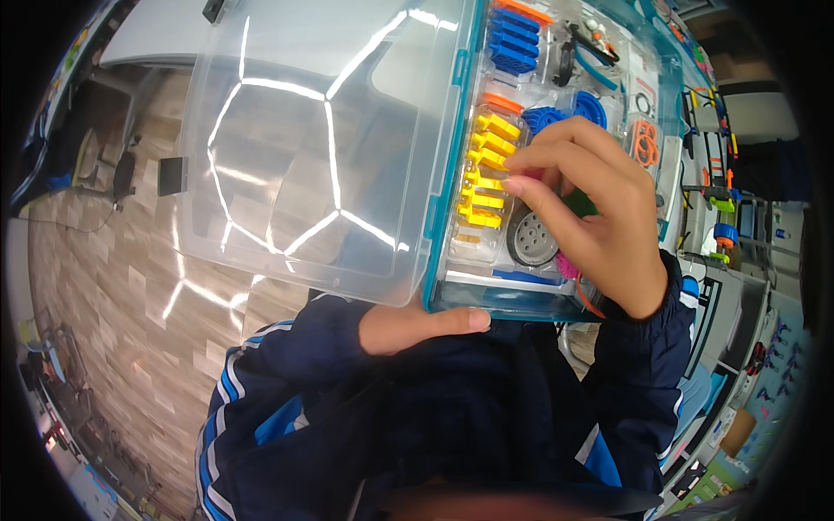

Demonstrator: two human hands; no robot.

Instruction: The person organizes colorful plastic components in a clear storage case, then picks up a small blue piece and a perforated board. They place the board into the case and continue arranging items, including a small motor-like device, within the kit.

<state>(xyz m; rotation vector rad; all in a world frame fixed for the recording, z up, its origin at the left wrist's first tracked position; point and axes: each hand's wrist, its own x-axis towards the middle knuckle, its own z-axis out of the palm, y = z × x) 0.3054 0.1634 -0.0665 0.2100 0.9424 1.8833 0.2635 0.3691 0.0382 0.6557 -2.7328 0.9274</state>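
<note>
A teal-edged plastic storage box (459,314) of toy building parts is in front of me, its clear lid (287,165) swung out to the left. My left hand (417,328) grips the box's near corner, thumb along the rim and fingers hidden beneath. Over the tray, my right hand (599,200) bends thumb and index finger in a pinch around one of the yellow plastic pieces (483,198) standing in a row. Beside that hand lie a grey wheel with holes (532,238) and blue gears (544,119). Its other fingers and palm hide parts below.
Blue plastic pieces (514,42) fill the far compartment, and orange parts (645,143) lie to the right. Under the lid spreads a wood-look floor (130,260). A white table (156,35) stands far left; shelves with assembled models (717,200) are at right.
</note>
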